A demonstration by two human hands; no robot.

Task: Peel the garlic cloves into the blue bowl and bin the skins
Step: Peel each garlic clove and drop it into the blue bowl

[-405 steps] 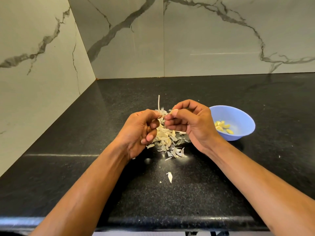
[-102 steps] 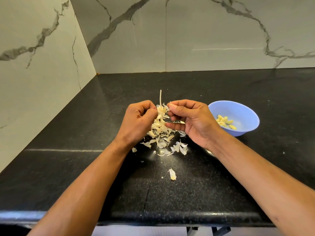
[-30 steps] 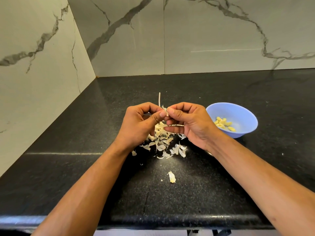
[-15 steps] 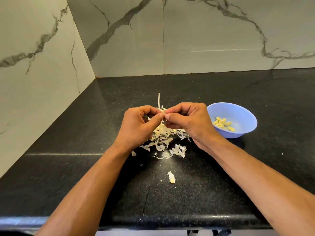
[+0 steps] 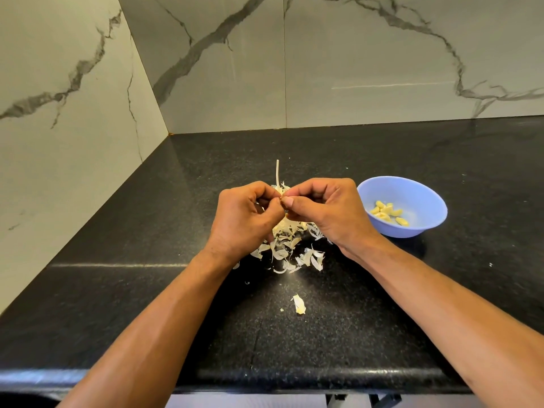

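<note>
Black granite countertop (image 5: 382,319): used as the work surface at frame centre.
Left hand (image 5: 244,219): fingers curled, thumb and forefinger pinched on a small garlic clove (image 5: 283,201), barely visible between the fingertips.
Right hand (image 5: 326,212): fingers curled, the same clove pinched from the other side, judged to be stripping skin.
Skins (image 5: 290,245): piled directly below the hands, where peelings drop; one stray scrap (image 5: 298,304) lower centre.
Blue bowl (image 5: 424,228): right of centre, just beside the right hand for short drops; peeled cloves (image 5: 388,212) held inside.
Bin: not in view.
</note>
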